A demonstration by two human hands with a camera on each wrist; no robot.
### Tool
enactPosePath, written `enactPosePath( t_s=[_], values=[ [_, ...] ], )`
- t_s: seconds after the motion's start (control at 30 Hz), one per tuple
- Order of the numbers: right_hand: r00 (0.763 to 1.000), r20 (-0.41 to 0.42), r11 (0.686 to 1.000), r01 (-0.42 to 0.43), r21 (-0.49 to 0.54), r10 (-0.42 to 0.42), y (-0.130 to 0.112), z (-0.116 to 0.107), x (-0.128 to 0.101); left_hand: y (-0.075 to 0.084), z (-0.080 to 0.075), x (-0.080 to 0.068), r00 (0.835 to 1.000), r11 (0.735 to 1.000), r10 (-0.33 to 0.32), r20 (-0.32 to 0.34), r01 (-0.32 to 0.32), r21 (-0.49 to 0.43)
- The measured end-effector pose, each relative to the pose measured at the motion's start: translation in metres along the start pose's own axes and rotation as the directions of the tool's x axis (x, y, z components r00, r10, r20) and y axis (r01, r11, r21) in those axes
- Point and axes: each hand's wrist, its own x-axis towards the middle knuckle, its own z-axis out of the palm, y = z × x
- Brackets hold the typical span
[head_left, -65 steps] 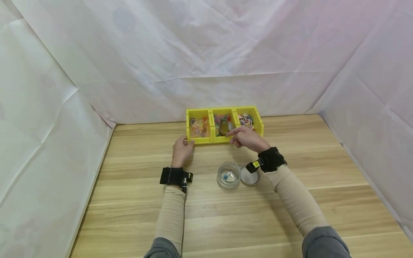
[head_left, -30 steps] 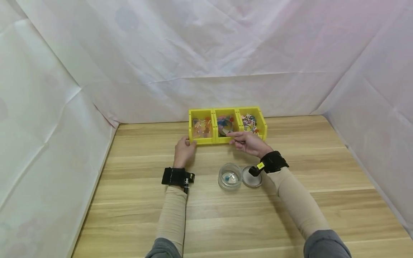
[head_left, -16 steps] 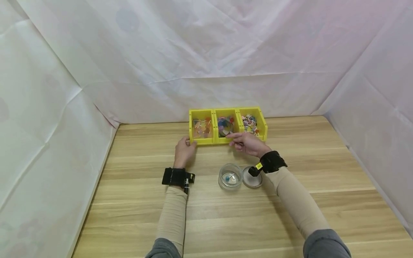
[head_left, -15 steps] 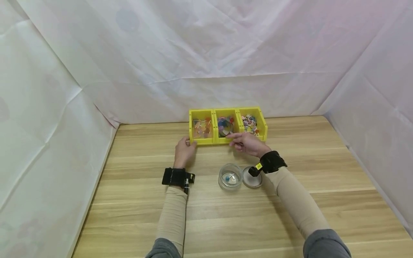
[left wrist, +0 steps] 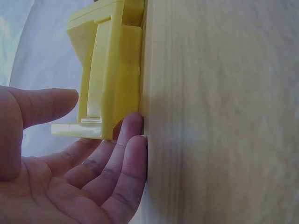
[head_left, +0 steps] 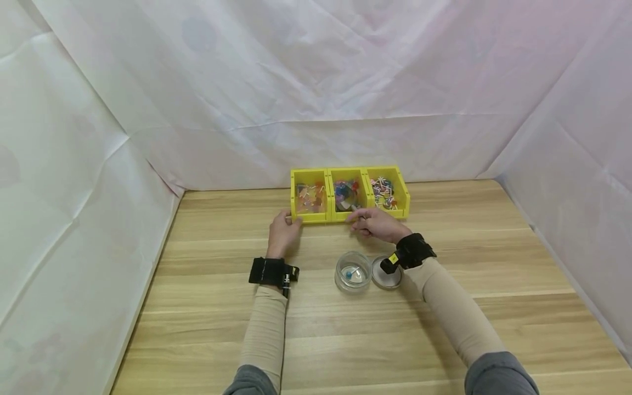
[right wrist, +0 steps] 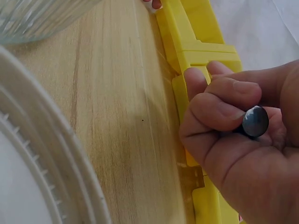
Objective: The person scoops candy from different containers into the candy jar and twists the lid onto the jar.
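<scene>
Three joined yellow bins [head_left: 310, 217] stand at the back of the table. At their front left corner is my left hand [head_left: 281, 233], thumb at the front and fingers along the side; the left wrist view shows the fingertips at the bin's lower edge. My right hand [head_left: 377, 224] grips the handle of what looks like a magnifying glass [head_left: 345, 196]. Its round, clear head is over the middle bin. The handle's dark, shiny end [right wrist: 255, 122] pokes out of my curled fingers in the right wrist view; the rest of the handle is mostly hidden.
A glass jar [head_left: 353, 284] holding a small blue lollipop [head_left: 349, 274] stands nearer me, with a round lid [head_left: 387, 278] to its right. Small lollipops [head_left: 383, 192] with white sticks fill the right bin. White cloth [head_left: 316, 82] hangs behind the table.
My right hand has drawn slightly back toward me, and the round head of the magnifying glass has shifted and tilted over the middle bin. My left hand keeps its place at the corner.
</scene>
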Motion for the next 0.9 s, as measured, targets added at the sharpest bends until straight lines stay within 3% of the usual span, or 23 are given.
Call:
enactPosePath(
  t_s=[0.27, 0.9],
  values=[
    [1.000, 0.015, 0.999, -0.018, -0.038, 0.018, -0.0012, 0.0018, -0.0001, 0.0000, 0.0005, 0.0022, 1.000, 1.000, 0.004, -0.003, -0.004, -0.001],
    [0.999, 0.033, 0.995, -0.011, 0.095, 0.008, -0.0020, 0.0012, -0.0036, 0.0003, -0.0013, 0.0008, 1.000, 1.000, -0.005, 0.012, 0.005, -0.018]
  ],
)
